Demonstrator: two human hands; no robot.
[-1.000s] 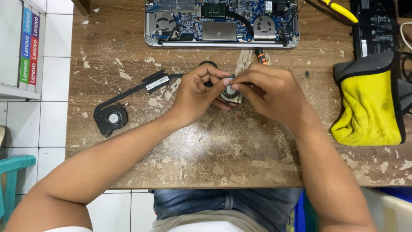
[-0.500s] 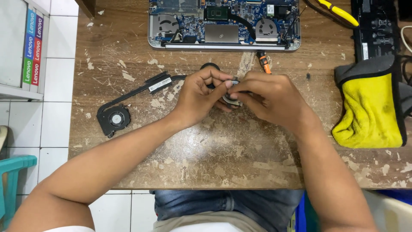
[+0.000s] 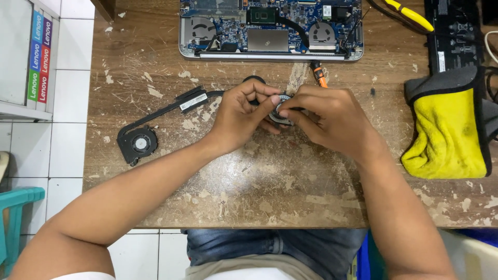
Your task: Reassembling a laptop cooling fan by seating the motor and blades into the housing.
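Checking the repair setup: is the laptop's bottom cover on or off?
Off: the laptop lies with its circuit board and fans exposed.

A person's bare forearms, no sleeves reaching the wrists and no watch, rings or gloves on the left hand or the right hand. A pale sleeve edge shows at the left upper arm. Blue denim trousers and the hem of a light beige shirt show at the lap.

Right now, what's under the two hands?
A small round fan, pinched between the left hand and right hand, above the wooden table. Fingers cover most of it.
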